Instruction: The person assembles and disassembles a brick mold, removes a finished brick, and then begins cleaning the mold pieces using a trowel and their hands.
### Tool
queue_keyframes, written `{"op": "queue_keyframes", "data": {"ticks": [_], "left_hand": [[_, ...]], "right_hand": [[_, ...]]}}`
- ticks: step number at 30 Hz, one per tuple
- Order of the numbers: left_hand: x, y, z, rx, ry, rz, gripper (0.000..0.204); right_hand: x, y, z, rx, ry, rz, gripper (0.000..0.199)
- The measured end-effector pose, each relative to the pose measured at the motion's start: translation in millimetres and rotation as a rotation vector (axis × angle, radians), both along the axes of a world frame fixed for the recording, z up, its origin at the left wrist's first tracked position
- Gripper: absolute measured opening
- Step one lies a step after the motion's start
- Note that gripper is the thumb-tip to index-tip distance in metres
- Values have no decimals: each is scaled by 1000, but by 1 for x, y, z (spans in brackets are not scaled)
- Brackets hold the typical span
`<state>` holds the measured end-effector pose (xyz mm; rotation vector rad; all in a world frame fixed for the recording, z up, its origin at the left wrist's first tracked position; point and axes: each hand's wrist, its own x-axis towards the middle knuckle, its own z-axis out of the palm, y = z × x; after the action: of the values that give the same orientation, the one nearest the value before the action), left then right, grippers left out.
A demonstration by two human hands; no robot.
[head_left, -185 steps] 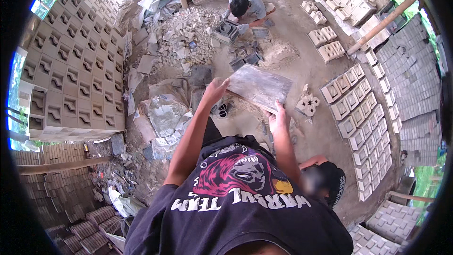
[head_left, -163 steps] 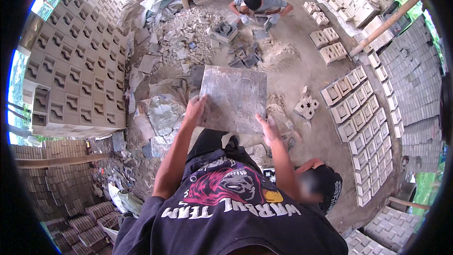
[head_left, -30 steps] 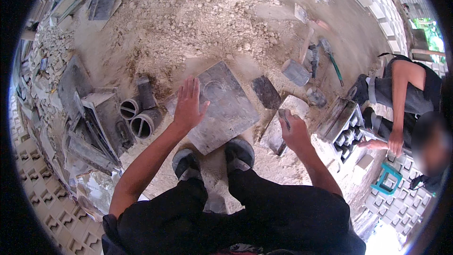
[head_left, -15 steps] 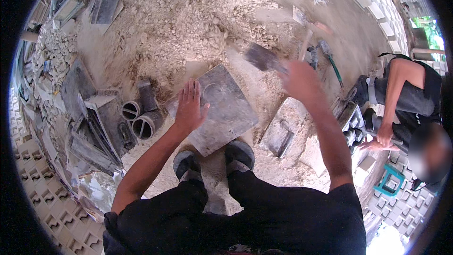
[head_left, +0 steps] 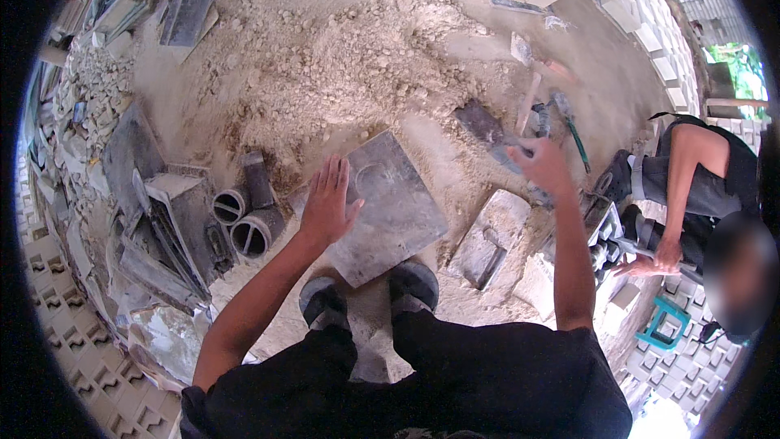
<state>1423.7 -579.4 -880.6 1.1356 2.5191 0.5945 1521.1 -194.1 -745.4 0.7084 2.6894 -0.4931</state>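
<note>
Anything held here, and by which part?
The right hand appears to hold the dark-bladed tool by its handle end, though the grip is unclear. The left hand just rests on the plate.

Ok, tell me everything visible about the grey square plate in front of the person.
The plate is a thin, flat square, possibly metal or wood, dull grey with pale dusty smudges and a faint round mark toward its far corner. It appears to lie flat, turned diamondwise, its near corner pointing between the shoes. The left hand rests on its left side.
</note>
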Motion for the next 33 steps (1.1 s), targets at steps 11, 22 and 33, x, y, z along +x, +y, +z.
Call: {"op": "queue_keyframes", "data": {"ticks": [11, 22, 33], "left_hand": [[1, 2, -4, -52, -2, 15, 78], [-5, 2, 11, -90, -4, -14, 80], [-4, -6, 6, -99, -71, -1, 80]], "right_hand": [[-107, -95, -67, 198, 221, 245, 35], [-79, 31, -82, 320, 352, -177, 43], [-221, 19, -136, 67, 246, 103, 44]]}}
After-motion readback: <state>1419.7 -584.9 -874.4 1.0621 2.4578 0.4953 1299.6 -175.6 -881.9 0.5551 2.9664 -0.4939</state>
